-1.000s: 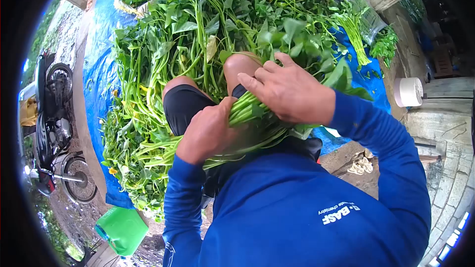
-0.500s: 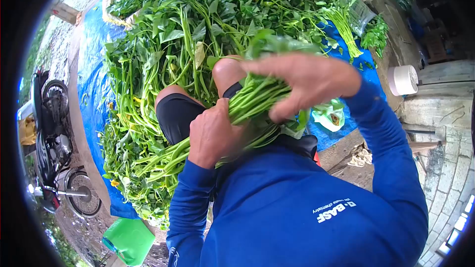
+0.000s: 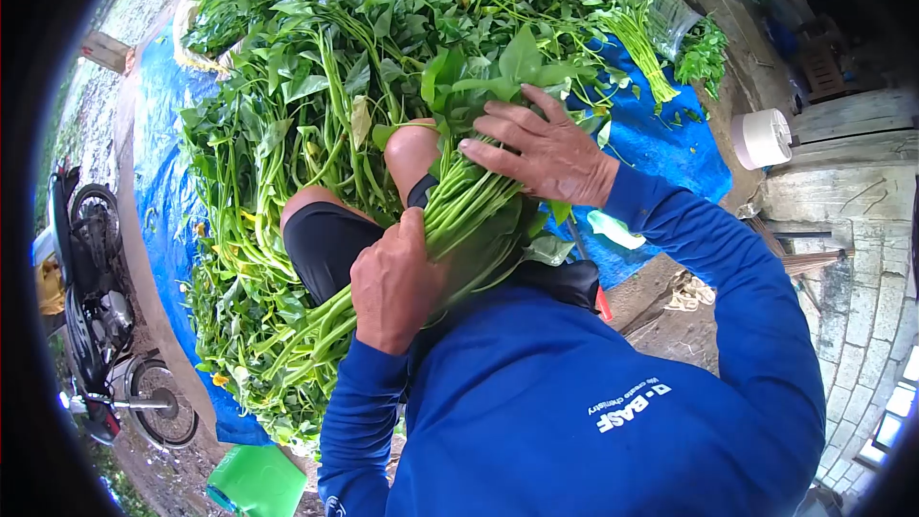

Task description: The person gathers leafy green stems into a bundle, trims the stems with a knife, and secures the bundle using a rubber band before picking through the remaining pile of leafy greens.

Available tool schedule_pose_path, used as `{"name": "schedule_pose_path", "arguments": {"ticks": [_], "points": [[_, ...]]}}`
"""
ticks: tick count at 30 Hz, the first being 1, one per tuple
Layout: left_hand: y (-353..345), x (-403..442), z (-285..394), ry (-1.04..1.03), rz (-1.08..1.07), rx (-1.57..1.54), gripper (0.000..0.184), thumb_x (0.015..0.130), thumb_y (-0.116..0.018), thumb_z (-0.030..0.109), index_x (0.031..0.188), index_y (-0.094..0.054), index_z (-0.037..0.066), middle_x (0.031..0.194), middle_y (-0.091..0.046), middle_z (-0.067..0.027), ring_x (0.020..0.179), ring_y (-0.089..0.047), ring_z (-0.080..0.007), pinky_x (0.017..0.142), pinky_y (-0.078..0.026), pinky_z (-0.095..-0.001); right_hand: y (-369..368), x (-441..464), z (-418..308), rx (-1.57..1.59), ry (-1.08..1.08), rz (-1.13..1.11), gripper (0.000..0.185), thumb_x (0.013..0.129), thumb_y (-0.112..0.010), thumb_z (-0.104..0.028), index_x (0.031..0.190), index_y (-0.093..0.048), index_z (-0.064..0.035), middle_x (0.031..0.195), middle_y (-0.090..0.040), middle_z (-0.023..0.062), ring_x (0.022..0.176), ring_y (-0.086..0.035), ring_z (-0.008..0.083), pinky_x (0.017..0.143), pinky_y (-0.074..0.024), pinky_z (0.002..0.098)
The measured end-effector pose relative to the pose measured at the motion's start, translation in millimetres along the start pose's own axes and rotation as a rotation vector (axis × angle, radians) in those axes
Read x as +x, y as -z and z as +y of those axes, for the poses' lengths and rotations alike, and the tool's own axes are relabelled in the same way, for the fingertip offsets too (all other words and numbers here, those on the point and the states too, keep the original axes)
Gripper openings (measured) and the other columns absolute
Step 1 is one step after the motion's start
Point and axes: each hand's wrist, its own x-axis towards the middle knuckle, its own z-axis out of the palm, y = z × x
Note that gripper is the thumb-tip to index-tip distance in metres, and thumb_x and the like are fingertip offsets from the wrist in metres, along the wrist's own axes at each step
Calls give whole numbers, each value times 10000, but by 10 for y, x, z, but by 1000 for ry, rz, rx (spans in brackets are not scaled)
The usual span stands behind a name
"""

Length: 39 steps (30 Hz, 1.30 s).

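Observation:
My left hand (image 3: 392,282) is closed around a bunch of leafy green stems (image 3: 469,211) held slantwise over my lap. The cut ends stick out below the fist to the lower left, and the leaves fan out at the upper right. On the leafy side of the bunch lies my right hand (image 3: 546,148), its fingers stretched out and apart, touching the leaves and upper stems. Around my knees spreads a big heap of leafy greens (image 3: 316,67).
Under the heap is a blue tarp (image 3: 168,153). A tied bundle of stems (image 3: 641,43) lies at the upper right, near a white bucket (image 3: 763,139). A motorbike (image 3: 100,306) stands at the left, and a green plastic container (image 3: 258,481) sits at the lower left.
My right hand, blurred and higher off the bunch before, has moved left and come down onto its leaves, fingers spread. My left hand keeps its grip on the stems.

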Motion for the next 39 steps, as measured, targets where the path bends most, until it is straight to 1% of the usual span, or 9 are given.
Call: {"name": "schedule_pose_path", "arguments": {"ticks": [4,8,13,16,27,31,33,36,39], "points": [[-22,14,-10,1,32,30,473,863,-859,351,1157,-625,63,900,-760,-178,791,-753,-396,698,-581,-503,197,-222,311,114,-85,-37,1214,546,-943,-408,1643,-458,-226,1615,-505,67,1534,-445,332,1280,-290,604],[-60,13,15,14,66,49,489,835,-874,333,1157,-623,65,883,-755,-167,783,-752,-383,709,-585,-490,280,-454,857,-342,-253,-208,765,899,-732,-113,1618,-474,-169,1614,-521,120,1481,-506,358,1244,-376,551],[-68,-4,34,28,64,82,505,813,-882,309,1178,-626,72,867,-744,-148,796,-752,-365,718,-583,-478,1390,-79,294,766,-678,59,333,812,-614,87,1080,-777,-24,1130,-768,164,1094,-728,304,928,-590,409],[-67,28,62,33,83,131,507,813,-880,321,1173,-620,75,854,-737,-134,780,-748,-361,711,-581,-474,879,-100,-466,1276,-145,3,298,773,-641,96,1020,-767,-14,1094,-771,134,1067,-725,309,911,-590,412],[88,-437,-83,-227,-119,-22,720,1000,-717,454,1636,-486,208,1386,-629,-181,1071,-686,-345,889,-528,-448,-65,-760,-146,1243,-978,-431,330,980,-767,-284,1155,-782,-4,1014,-808,117,908,-718,182,870,-573,341],[149,-502,2,-151,-179,53,658,1008,-710,426,1622,-508,302,1427,-592,-171,979,-676,-306,832,-514,-440,1543,-393,225,1621,-608,-713,328,972,-761,-226,1157,-795,44,1002,-816,151,979,-782,261,899,-611,377],[148,-495,33,-198,-153,90,658,1009,-706,398,1624,-508,277,1405,-597,-170,978,-675,-302,828,-513,-431,1513,-16,-138,1968,-61,-173,270,1001,-729,-192,1121,-780,45,1016,-807,142,971,-766,230,886,-592,363],[185,-535,-80,-237,-102,-80,614,929,-796,319,1489,-594,168,1348,-604,-196,1005,-678,-363,871,-535,-482,989,837,-959,1933,-273,95,200,1076,-664,-166,1011,-738,8,966,-781,86,923,-703,128,827,-546,311],[300,-839,-267,-38,-76,-239,606,806,-898,271,1302,-625,54,1282,-604,-249,1090,-653,-454,925,-542,-538,-138,1212,-1368,1728,-377,-345,336,1062,-705,-322,1125,-678,7,970,-686,54,895,-609,112,820,-528,321]]}}
